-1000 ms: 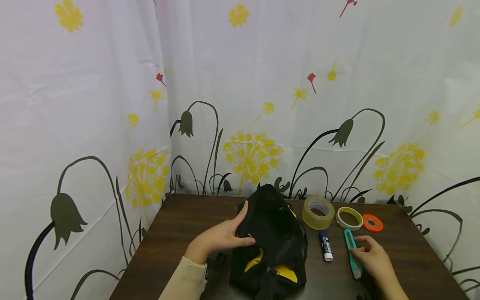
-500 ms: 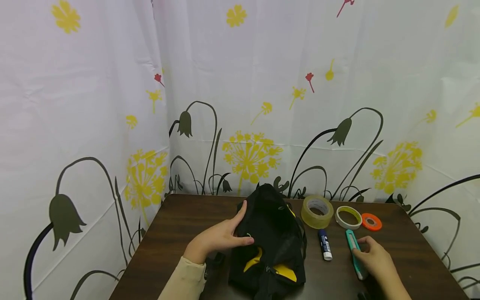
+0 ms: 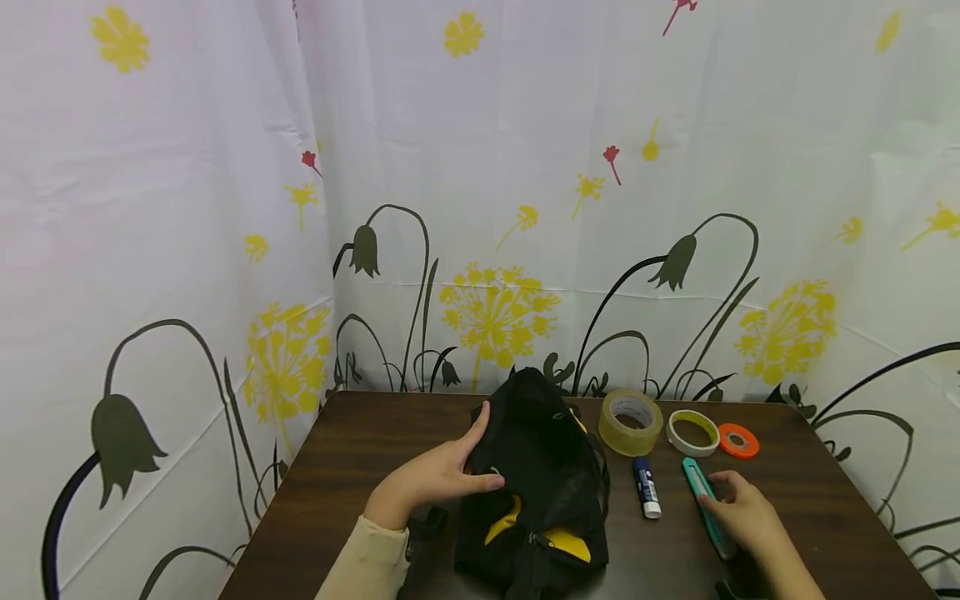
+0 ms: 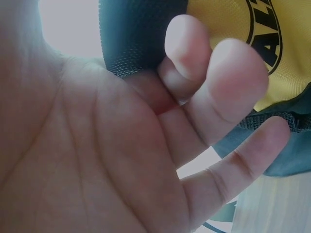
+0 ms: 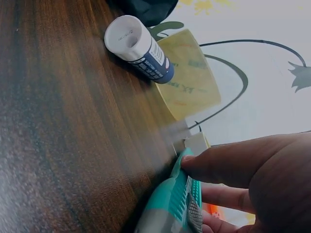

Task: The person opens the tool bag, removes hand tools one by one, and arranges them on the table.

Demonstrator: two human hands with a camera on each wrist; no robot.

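A black bag (image 3: pixel 543 475) with yellow patches stands on the table with its mouth open. My left hand (image 3: pixel 435 479) holds the left edge of that mouth, thumb and fingers spread on either side of the fabric. The left wrist view has the palm (image 4: pixel 112 150) and curved fingers against the black material, with yellow cloth (image 4: pixel 218 29) bearing black lettering behind. To the right, my right hand (image 3: pixel 750 512) pinches a teal utility knife (image 3: pixel 703 500) between thumb and fingers. In the right wrist view the thumb presses on the knife (image 5: pixel 167 199) close over the wood.
A glue stick (image 3: pixel 646 486) lies between bag and knife. Behind stand a wide roll of clear tape (image 3: pixel 611 437), a white tape roll (image 3: pixel 673 433) and an orange tape roll (image 3: pixel 738 450). The dark table (image 3: pixel 375 425) ends at a flowered curtain (image 3: pixel 420 150).
The knife's near end has swung slightly right in my right hand's grip. My left hand and the bag keep their places, while the whole head view drifts a little.
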